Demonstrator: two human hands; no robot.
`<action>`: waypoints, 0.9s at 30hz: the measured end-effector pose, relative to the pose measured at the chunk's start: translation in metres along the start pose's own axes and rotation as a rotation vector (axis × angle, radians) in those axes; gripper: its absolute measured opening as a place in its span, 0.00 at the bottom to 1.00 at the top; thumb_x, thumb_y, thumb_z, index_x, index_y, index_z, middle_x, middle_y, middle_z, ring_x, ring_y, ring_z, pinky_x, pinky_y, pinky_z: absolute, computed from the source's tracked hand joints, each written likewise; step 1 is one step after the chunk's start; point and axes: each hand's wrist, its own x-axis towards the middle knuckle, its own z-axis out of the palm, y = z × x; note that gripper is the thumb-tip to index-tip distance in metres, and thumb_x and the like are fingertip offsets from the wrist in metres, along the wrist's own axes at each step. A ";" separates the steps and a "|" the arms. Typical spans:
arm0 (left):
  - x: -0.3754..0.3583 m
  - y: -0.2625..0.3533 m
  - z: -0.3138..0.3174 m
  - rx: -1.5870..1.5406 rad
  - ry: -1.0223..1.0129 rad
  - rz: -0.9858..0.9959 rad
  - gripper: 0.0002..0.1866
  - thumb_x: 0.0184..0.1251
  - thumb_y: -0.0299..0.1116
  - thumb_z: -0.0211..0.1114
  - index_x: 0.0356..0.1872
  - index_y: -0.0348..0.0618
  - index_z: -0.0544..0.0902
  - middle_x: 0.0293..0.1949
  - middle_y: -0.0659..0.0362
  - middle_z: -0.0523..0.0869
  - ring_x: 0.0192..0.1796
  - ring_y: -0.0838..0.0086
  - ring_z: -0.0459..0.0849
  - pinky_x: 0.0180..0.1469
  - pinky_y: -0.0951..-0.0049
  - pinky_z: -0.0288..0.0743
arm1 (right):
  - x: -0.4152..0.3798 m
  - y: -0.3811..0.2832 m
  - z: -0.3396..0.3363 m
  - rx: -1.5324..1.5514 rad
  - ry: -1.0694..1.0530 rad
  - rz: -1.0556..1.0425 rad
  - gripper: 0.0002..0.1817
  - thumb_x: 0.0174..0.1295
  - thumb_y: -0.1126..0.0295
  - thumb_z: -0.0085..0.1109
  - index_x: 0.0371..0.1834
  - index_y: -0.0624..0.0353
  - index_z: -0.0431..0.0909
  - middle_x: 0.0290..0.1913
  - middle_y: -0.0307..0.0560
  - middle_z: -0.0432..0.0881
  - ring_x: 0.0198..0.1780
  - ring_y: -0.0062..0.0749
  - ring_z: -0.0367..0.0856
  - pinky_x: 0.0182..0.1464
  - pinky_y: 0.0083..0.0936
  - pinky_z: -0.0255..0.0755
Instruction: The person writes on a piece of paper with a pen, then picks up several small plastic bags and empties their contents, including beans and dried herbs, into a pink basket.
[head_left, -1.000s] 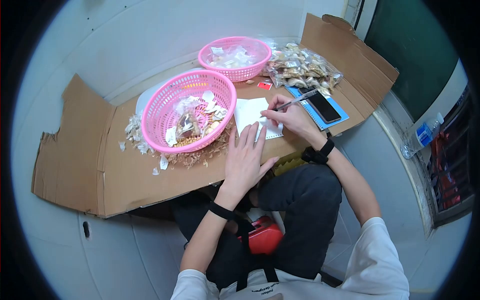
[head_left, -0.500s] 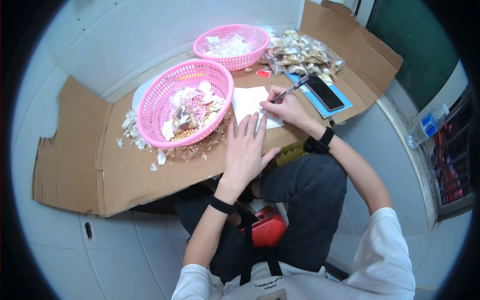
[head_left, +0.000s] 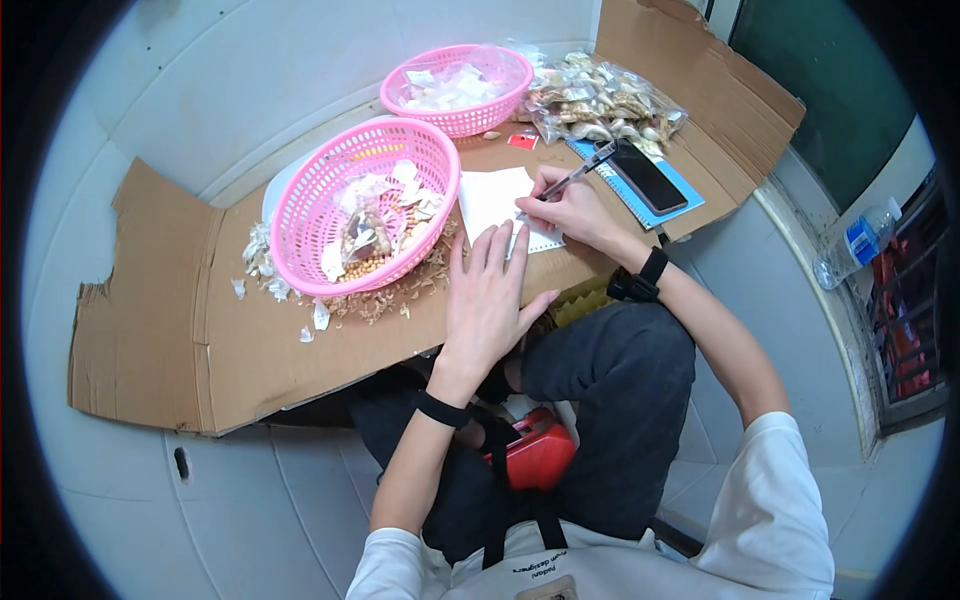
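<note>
My right hand (head_left: 565, 207) is closed round a pen (head_left: 580, 174), its tip down on a sheet of white paper (head_left: 492, 196). Fingers spread, my left hand (head_left: 486, 300) lies flat with its fingertips on the paper's lower edge and the palm toward the cardboard's front edge. Just left of the paper, a pink basket (head_left: 291, 217) holds small tan beads or beans, white scraps and a clear plastic bag. Right of the paper, a black phone (head_left: 648, 178) rests on a blue spiral notebook (head_left: 690, 195).
Behind stand a second pink basket (head_left: 470, 124) with white packets and a pile of filled clear bags (head_left: 605, 100). A small red card (head_left: 522, 142) lies near them. Peelings (head_left: 378, 303) surround the near basket on the cardboard (head_left: 270, 352). A plastic bottle (head_left: 858, 243) is far right.
The view has shifted slightly. My right hand still grips the pen on the paper, and my left hand stays flat; neither has clearly moved otherwise.
</note>
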 end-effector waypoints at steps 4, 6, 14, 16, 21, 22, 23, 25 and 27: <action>0.000 0.000 0.001 -0.003 -0.002 0.001 0.41 0.62 0.57 0.64 0.69 0.35 0.68 0.64 0.48 0.73 0.69 0.60 0.67 0.75 0.48 0.51 | -0.001 0.000 -0.001 0.021 -0.002 0.017 0.13 0.61 0.68 0.67 0.28 0.59 0.71 0.23 0.35 0.79 0.24 0.14 0.77 0.25 0.17 0.67; 0.000 0.000 0.000 0.003 -0.005 0.004 0.41 0.63 0.57 0.64 0.69 0.35 0.68 0.64 0.48 0.73 0.69 0.60 0.67 0.75 0.48 0.51 | 0.001 0.004 -0.002 -0.012 -0.024 0.020 0.12 0.61 0.69 0.67 0.28 0.59 0.72 0.22 0.35 0.78 0.24 0.13 0.76 0.25 0.16 0.66; 0.000 -0.001 0.000 -0.003 0.000 0.006 0.41 0.62 0.56 0.64 0.69 0.35 0.68 0.64 0.48 0.73 0.69 0.60 0.67 0.75 0.48 0.51 | 0.000 0.002 -0.001 0.010 -0.017 0.002 0.13 0.60 0.68 0.71 0.28 0.57 0.74 0.23 0.33 0.77 0.24 0.12 0.74 0.24 0.14 0.63; 0.000 -0.001 -0.001 -0.012 -0.001 0.001 0.41 0.62 0.56 0.65 0.68 0.35 0.68 0.65 0.48 0.73 0.69 0.60 0.67 0.75 0.48 0.51 | 0.000 0.003 -0.001 0.017 -0.021 -0.003 0.13 0.60 0.68 0.71 0.28 0.58 0.74 0.23 0.33 0.77 0.24 0.12 0.74 0.24 0.14 0.63; 0.000 0.000 -0.001 -0.001 -0.013 -0.003 0.40 0.64 0.57 0.63 0.69 0.37 0.69 0.65 0.48 0.72 0.69 0.58 0.66 0.74 0.49 0.53 | 0.001 0.005 -0.001 0.018 0.009 -0.008 0.13 0.60 0.69 0.70 0.27 0.58 0.73 0.22 0.33 0.77 0.23 0.12 0.74 0.23 0.14 0.63; 0.000 -0.001 -0.001 0.000 -0.011 -0.003 0.40 0.64 0.57 0.63 0.69 0.37 0.69 0.65 0.48 0.72 0.69 0.58 0.66 0.74 0.49 0.53 | 0.001 0.005 -0.001 0.017 0.009 -0.010 0.13 0.60 0.69 0.70 0.27 0.58 0.73 0.22 0.33 0.77 0.23 0.12 0.74 0.23 0.14 0.63; 0.000 -0.001 -0.001 0.000 -0.006 0.005 0.40 0.64 0.57 0.63 0.69 0.37 0.69 0.64 0.48 0.72 0.69 0.58 0.67 0.74 0.49 0.53 | 0.001 0.005 -0.002 0.014 0.003 -0.006 0.13 0.61 0.69 0.70 0.27 0.58 0.73 0.22 0.33 0.77 0.22 0.12 0.74 0.23 0.14 0.63; -0.001 -0.002 -0.001 0.001 -0.002 0.008 0.40 0.64 0.57 0.63 0.69 0.36 0.69 0.64 0.48 0.72 0.69 0.58 0.67 0.74 0.49 0.53 | 0.001 0.005 -0.001 0.013 -0.007 -0.001 0.13 0.61 0.69 0.70 0.27 0.58 0.72 0.22 0.33 0.76 0.22 0.11 0.73 0.22 0.14 0.63; -0.001 -0.001 -0.001 0.001 0.000 0.007 0.40 0.64 0.57 0.63 0.69 0.36 0.69 0.64 0.48 0.73 0.69 0.58 0.67 0.74 0.49 0.53 | 0.001 0.004 -0.001 0.040 -0.024 -0.002 0.13 0.61 0.69 0.69 0.27 0.57 0.72 0.21 0.33 0.76 0.21 0.12 0.73 0.22 0.14 0.62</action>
